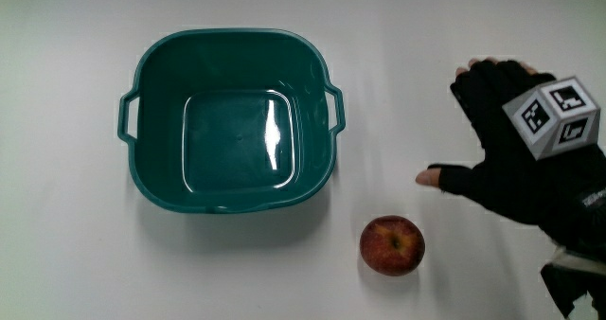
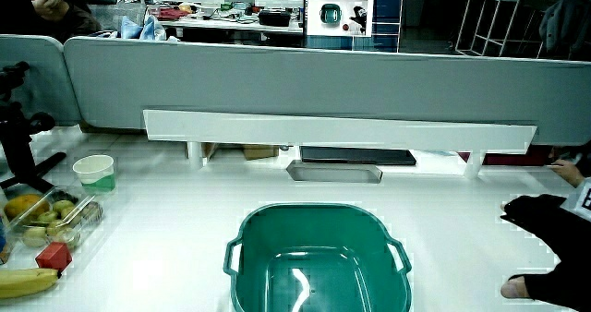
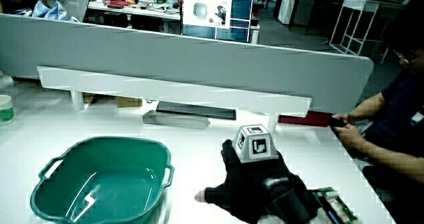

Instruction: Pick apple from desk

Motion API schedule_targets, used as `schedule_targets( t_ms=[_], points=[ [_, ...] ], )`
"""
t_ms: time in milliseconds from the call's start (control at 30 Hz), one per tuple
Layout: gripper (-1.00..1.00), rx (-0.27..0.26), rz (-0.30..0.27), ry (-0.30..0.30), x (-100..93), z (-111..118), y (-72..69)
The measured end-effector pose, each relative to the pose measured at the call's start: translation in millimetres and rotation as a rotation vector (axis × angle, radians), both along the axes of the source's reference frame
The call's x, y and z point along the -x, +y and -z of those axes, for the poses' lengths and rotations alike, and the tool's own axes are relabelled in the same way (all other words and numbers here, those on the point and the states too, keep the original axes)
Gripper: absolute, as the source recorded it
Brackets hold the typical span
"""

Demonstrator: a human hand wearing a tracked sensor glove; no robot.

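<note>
While hand [image 1: 516, 154] hovers, apple [image 1: 391, 245] lies beside basin [image 1: 151, 183].

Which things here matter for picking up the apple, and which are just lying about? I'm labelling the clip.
For the job:
apple, on the table
hand, beside the apple, fingers spread, holding nothing

Lying about:
green basin, empty
paper cup
banana
fruit tray

The hand [image 1: 516, 159] hovers palm down, thumb out, fingers relaxed, holding nothing.
</note>
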State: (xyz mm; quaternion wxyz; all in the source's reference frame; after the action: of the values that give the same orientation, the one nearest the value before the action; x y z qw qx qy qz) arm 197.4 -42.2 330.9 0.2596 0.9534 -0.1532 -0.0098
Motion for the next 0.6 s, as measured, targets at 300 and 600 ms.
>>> schedule_targets(
  t_ms=[300, 600],
  points=[
    [0.0, 0.107, 0.029, -0.071, 10.3, -11, 23.4],
    [0.0, 0.183, 0.067, -0.082, 19.7, -31, 40.6]
  ],
)
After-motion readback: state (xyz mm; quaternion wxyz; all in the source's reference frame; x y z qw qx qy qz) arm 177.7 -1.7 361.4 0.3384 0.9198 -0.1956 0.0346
